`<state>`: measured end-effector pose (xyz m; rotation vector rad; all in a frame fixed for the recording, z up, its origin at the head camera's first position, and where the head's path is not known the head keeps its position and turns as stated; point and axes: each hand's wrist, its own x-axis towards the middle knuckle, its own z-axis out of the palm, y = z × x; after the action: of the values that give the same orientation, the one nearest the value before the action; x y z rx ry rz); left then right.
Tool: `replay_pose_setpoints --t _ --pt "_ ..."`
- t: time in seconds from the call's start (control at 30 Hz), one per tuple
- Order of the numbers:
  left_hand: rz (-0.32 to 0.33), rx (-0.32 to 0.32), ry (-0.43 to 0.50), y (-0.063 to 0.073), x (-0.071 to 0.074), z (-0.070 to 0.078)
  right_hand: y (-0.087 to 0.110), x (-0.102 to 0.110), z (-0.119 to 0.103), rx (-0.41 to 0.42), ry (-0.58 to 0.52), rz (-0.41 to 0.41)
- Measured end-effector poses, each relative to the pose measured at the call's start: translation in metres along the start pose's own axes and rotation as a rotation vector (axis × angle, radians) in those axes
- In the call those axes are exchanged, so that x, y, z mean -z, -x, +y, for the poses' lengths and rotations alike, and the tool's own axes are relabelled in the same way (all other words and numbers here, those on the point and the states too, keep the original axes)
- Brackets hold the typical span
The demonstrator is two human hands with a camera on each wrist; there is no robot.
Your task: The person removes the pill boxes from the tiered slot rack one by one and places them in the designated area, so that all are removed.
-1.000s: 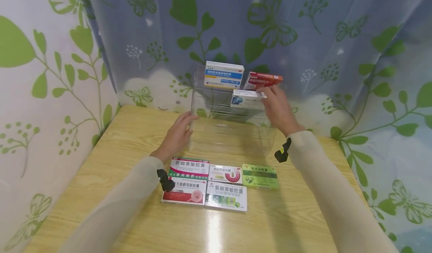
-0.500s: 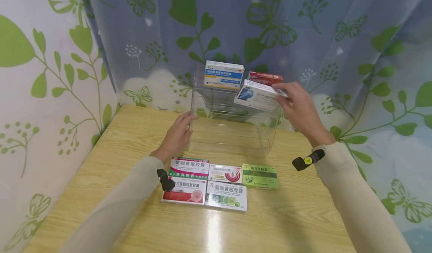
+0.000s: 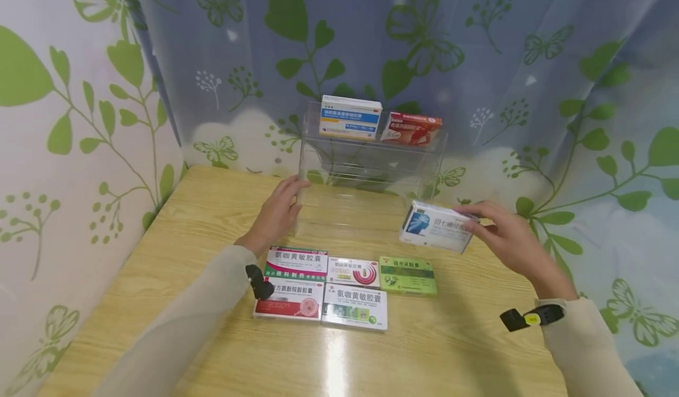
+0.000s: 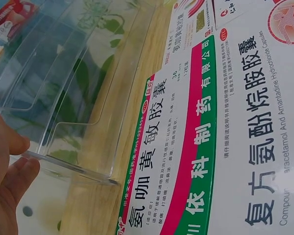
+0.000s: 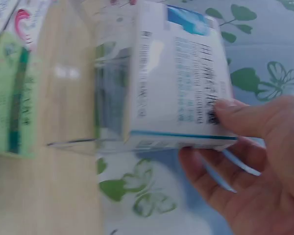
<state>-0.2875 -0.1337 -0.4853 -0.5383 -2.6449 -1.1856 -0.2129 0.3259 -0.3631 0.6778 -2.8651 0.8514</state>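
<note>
My right hand pinches a white medicine box with a blue picture at its end, thumb on the front and fingers behind. The box is tilted, in the air in front of the right side of a clear acrylic display stand. In the right wrist view the box hides part of the stand. My left hand holds the stand's left side; in the left wrist view its thumb and finger pinch the panel edge. On the top tier stand a blue-and-white box and a red box.
Several medicine boxes lie flat in two rows before the stand, among them a pink-and-green box, a red-and-white box and a green box. The wooden table backs onto a leaf-patterned curtain.
My right hand has lifted the white box off the stand's upper part and brought it down, right and nearer. The red box now shows fully. My left hand has stayed on the stand.
</note>
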Motion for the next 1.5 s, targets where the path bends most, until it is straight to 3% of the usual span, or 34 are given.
replay_pose_setpoints --t 0.33,0.63,0.8,1.17,1.5 --pt "-0.002 0.001 -0.004 0.001 0.001 0.002 0.051 -0.044 0.029 -0.12 -0.151 -0.289" --pt "-0.016 0.021 0.005 0.001 0.002 0.004 0.073 -0.078 0.042 -0.172 -0.254 -0.44" --pt "-0.023 0.037 0.005 0.001 0.002 0.003 0.076 -0.09 0.043 -0.195 -0.282 -0.431" --pt "-0.018 0.033 -0.004 0.002 0.001 0.004 0.083 -0.108 0.04 -0.261 -0.207 -0.255" --pt "-0.035 0.054 0.003 0.0 0.001 0.001 0.084 -0.119 0.043 -0.344 -0.172 -0.238"
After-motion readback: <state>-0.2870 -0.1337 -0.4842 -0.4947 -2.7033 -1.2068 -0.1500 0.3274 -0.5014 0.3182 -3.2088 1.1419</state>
